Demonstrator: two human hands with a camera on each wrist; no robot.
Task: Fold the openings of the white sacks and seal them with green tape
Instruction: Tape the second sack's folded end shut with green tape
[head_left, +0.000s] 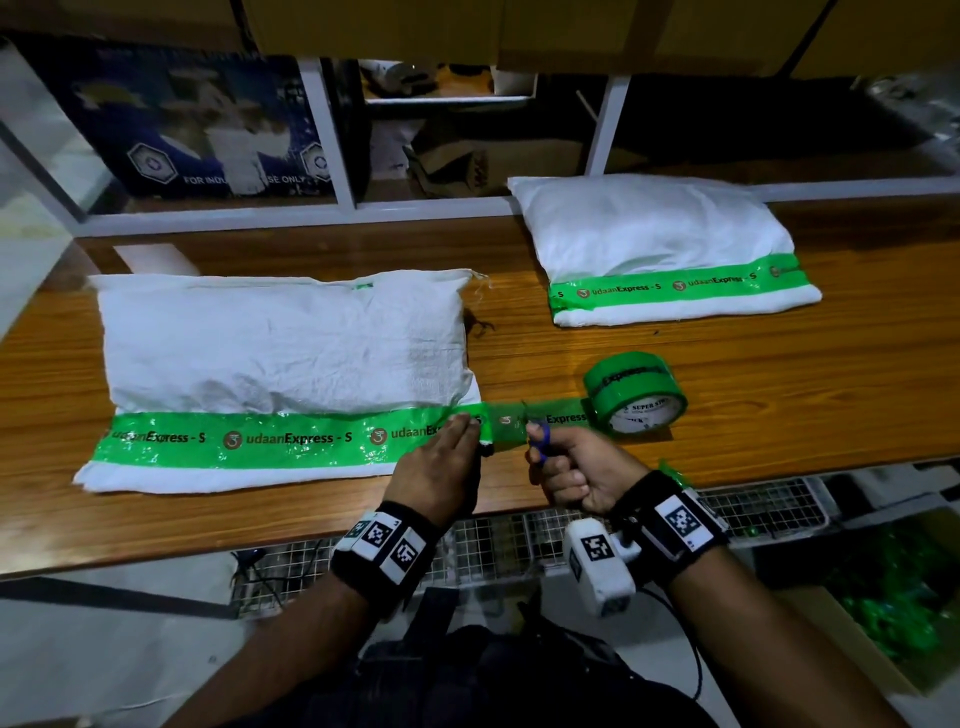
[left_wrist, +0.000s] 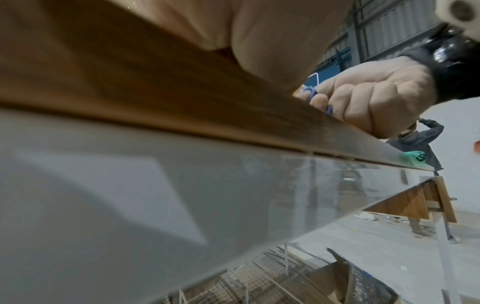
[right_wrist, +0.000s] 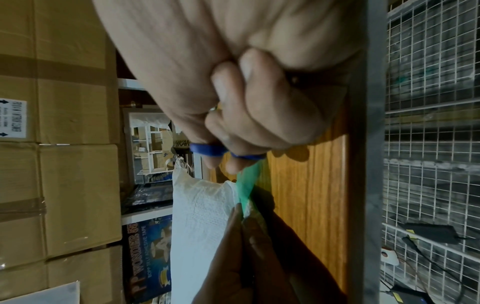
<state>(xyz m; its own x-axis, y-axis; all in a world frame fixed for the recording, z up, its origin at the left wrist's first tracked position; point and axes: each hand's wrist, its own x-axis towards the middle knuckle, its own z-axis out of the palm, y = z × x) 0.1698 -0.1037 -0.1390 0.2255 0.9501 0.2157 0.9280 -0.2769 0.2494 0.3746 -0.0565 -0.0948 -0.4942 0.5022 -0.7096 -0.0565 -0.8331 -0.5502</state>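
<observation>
A white sack (head_left: 285, 353) lies at the left of the wooden table (head_left: 779, 395), with a green tape strip (head_left: 234, 439) stuck along its folded opening. The tape runs on to the right to the green tape roll (head_left: 636, 397), which lies on the table. My left hand (head_left: 457, 441) presses the tape with straight fingers at the sack's right end. My right hand (head_left: 556, 467) grips blue-handled scissors (head_left: 540, 439) at the free tape span between sack and roll; the blades are hidden. In the right wrist view the scissors' handles (right_wrist: 221, 151) sit just above the tape (right_wrist: 246, 189). A second sack (head_left: 660, 244) lies at back right, taped across.
White shelf racks (head_left: 343, 156) with a blue tape carton (head_left: 208, 124) stand behind the table, and cardboard boxes (head_left: 623, 31) sit above. A wire mesh basket (head_left: 753, 509) hangs under the front edge. A box with green tape scraps (head_left: 893, 613) stands at lower right.
</observation>
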